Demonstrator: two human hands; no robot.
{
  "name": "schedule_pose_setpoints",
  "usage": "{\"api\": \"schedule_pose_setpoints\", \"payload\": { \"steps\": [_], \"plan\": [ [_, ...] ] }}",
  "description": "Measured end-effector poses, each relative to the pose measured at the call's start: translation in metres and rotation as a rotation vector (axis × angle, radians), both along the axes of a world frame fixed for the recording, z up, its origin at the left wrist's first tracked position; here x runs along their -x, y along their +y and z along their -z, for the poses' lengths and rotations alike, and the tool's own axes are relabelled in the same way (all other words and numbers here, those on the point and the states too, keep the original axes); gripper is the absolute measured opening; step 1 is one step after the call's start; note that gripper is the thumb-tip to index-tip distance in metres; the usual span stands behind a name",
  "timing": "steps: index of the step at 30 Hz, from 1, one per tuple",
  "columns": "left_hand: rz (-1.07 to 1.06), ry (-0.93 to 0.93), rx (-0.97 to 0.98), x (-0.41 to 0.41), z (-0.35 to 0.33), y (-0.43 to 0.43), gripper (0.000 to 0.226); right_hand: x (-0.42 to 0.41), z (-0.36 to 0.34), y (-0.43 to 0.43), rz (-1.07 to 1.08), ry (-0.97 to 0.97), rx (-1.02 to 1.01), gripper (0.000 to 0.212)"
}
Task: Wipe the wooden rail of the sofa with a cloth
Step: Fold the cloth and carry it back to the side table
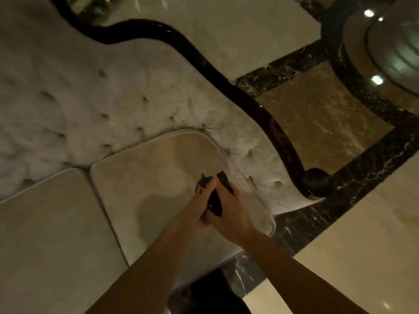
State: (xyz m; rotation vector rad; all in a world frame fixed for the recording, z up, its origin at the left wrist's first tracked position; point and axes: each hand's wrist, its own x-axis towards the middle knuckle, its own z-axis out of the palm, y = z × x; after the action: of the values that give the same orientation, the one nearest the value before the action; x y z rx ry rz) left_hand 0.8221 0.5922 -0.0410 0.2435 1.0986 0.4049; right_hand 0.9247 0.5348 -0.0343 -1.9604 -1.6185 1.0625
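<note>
A glossy dark wooden rail (229, 85) curves along the top of the pale tufted sofa and ends in a round scroll (316, 179) at the arm's front. Both my hands meet over the right seat cushion (154, 168), pressed together around a small dark cloth (215, 200). My left hand (199, 209) grips the cloth from the left, with its fingers pointing up. From the right, my right hand (229, 209) closes over the same cloth. The hands are well short of the rail, which lies up and to the right of them.
A second cushion (52, 234) lies to the left. The polished marble floor (353, 234) has dark veined bands (340, 189) beside the sofa arm. A round dark-edged base (353, 53) stands at top right. Something dark (215, 293) shows below the seat's front edge.
</note>
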Motion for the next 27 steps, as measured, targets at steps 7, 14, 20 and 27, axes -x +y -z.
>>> {"api": "schedule_pose_setpoints", "payload": {
  "steps": [7,14,20,27],
  "plan": [
    [-0.342,-0.01,-0.07,0.205,-0.033,-0.096,0.024,0.144,-0.049,-0.019,-0.171,0.401,0.191,0.076],
    [-0.728,-0.063,-0.095,0.401,-0.06,-0.274,0.051,0.353,-0.058,-0.109,-0.354,0.487,0.67,0.036],
    [-1.068,-0.02,-0.084,0.528,-0.064,-0.414,0.064,0.519,-0.058,-0.207,-0.524,0.57,0.894,0.033],
    [-1.352,0.137,-0.153,0.656,-0.068,-0.506,0.053,0.692,-0.057,-0.28,-0.682,0.619,1.078,0.028]
  ]
}}
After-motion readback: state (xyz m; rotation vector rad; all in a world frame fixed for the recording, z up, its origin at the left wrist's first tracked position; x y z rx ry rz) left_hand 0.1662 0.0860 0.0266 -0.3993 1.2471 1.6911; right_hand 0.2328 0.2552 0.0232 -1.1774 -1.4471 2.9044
